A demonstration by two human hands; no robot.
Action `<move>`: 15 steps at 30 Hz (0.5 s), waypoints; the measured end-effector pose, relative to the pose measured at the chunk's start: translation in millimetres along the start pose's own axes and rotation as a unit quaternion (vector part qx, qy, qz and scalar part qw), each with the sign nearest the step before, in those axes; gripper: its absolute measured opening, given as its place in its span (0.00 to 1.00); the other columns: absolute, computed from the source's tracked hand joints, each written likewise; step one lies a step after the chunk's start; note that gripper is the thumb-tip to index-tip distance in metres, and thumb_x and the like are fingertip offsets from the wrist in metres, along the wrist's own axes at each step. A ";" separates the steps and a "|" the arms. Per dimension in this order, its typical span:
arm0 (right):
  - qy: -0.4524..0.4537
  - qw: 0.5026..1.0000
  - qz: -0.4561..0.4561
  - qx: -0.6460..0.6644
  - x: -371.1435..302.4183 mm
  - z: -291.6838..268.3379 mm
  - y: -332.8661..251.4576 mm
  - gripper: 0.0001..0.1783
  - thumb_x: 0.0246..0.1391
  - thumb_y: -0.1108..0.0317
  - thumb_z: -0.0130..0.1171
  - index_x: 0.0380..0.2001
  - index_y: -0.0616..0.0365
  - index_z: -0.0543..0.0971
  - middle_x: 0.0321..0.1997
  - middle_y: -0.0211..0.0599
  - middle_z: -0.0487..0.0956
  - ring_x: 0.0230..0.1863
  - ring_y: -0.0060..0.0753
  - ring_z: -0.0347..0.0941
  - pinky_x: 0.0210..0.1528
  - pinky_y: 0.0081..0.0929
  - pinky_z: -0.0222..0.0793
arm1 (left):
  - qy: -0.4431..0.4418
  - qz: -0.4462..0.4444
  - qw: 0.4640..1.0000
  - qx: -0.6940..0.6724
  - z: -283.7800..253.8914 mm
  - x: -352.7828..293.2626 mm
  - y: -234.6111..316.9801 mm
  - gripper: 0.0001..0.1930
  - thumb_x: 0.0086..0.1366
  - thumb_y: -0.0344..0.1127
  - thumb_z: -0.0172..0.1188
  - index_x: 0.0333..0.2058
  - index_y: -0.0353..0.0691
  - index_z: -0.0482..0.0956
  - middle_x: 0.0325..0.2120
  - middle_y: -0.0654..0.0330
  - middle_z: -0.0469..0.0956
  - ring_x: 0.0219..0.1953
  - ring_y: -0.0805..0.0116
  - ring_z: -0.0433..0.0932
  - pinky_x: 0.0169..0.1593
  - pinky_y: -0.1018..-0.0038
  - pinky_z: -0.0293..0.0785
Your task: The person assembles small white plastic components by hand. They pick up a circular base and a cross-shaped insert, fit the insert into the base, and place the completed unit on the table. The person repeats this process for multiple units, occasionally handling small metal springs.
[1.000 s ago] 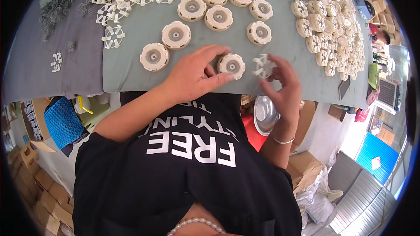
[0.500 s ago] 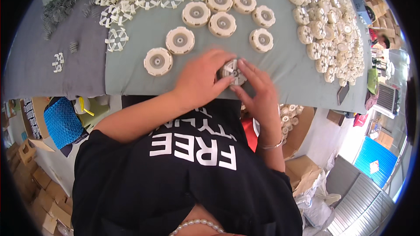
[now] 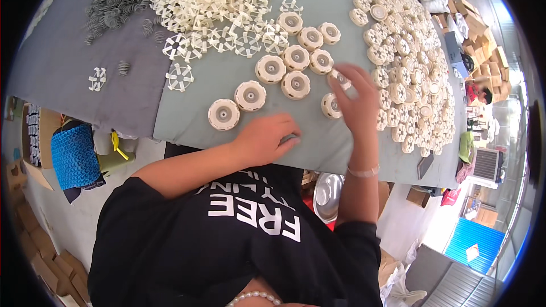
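Observation:
My left hand point(image 3: 263, 139) rests near the table's front edge, fingers curled toward the thumb. A small dark grey piece point(image 3: 290, 137) shows at those fingertips; its kind is unclear. Over to the right, my right hand point(image 3: 359, 99) reaches across a round cream plastic part point(image 3: 342, 81), thumb and fingers apart around it. I cannot tell whether they touch it. Just nearer lies another such round part point(image 3: 330, 106), partly behind the thumb side. Several more round parts point(image 3: 250, 96) with recessed grey centres lie face up in a loose group ahead of my left hand.
White spoked rings point(image 3: 210, 0) are heaped at the back, a few loose ones point(image 3: 180, 77) nearer. Grey coil springs point(image 3: 119, 8) pile up at the far left. Many round parts with spoked tops point(image 3: 406, 79) cover the right side. A metal bowl point(image 3: 328, 196) sits below the front edge.
My hands have come apart. The right moved away to the right and forward, and the spoked round part both held is no longer between them. The whole view has shifted, showing more of the table's back.

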State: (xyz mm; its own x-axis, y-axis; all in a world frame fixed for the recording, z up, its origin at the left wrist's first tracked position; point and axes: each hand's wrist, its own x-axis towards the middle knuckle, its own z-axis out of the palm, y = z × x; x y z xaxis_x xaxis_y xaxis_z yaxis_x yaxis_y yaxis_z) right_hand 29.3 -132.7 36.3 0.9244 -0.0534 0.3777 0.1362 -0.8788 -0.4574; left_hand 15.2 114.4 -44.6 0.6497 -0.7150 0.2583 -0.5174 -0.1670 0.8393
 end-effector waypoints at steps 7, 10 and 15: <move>-0.232 0.948 0.025 -0.218 119.9 108.4 -85.4 0.29 0.53 0.56 0.75 0.57 0.53 0.81 0.57 0.48 0.81 0.56 0.52 0.82 0.56 0.44 0.81 | 0.040 0.033 0.999 -0.002 -39.4 -29.1 11.5 0.07 0.66 0.32 0.69 0.42 0.41 0.87 0.40 0.59 0.84 0.35 0.59 0.84 0.38 0.67 0.80; -0.222 0.953 0.043 -0.203 128.8 122.9 -69.9 0.31 0.49 0.59 0.76 0.57 0.53 0.80 0.57 0.50 0.80 0.56 0.51 0.83 0.54 0.42 0.83 | 0.099 0.015 0.995 0.011 -63.4 -41.0 15.9 0.07 0.65 0.29 0.69 0.42 0.40 0.87 0.39 0.59 0.84 0.34 0.63 0.83 0.36 0.70 0.79; -0.141 0.990 0.023 -0.018 116.7 93.6 -60.6 0.35 0.47 0.63 0.75 0.62 0.50 0.78 0.57 0.45 0.83 0.56 0.46 0.82 0.53 0.40 0.80 | 0.211 -0.074 0.975 0.010 -85.7 -72.1 3.9 0.11 0.63 0.30 0.72 0.44 0.38 0.86 0.42 0.58 0.83 0.32 0.68 0.80 0.33 0.73 0.76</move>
State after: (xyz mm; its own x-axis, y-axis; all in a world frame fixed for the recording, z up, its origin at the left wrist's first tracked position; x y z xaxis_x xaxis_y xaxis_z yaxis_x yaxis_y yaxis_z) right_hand 162.3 -41.3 32.7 0.9928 0.0367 0.1142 0.0835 -0.8948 -0.4386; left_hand 14.0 223.5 -19.0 0.8872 -0.3399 0.3119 -0.4082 -0.2633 0.8741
